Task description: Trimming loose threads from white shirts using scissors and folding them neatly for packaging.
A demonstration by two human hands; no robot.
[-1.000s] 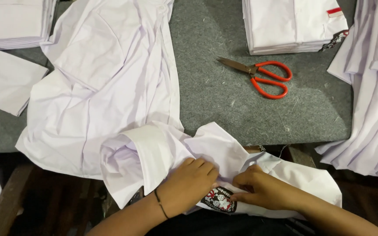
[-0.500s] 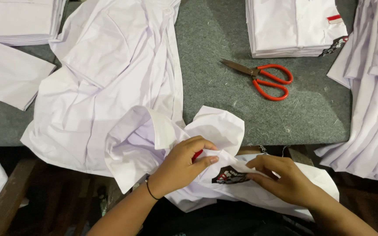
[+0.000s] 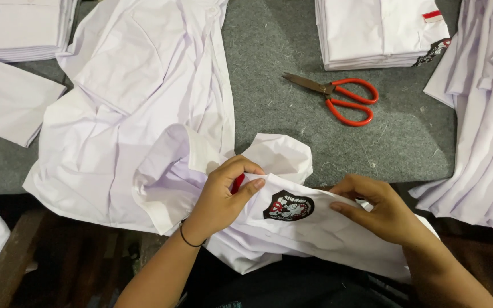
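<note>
Now the white shirt [image 3: 292,228] is being stretched flat between both hands, where a second ago it was bunched under them: the left hand [image 3: 223,197] is being closed in a pinch on the fabric and a small red tab [image 3: 237,183], the right hand [image 3: 379,210] is being pressed on the cloth with fingers together, and the dark embroidered badge [image 3: 289,206] is being exposed between the two grips, scissors [image 3: 338,97] lying well beyond them

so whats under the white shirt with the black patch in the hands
Under the white shirt, another spread white shirt lies on the grey table. The left hand and right hand grip it. Whatever lies directly beneath is hidden.
</note>
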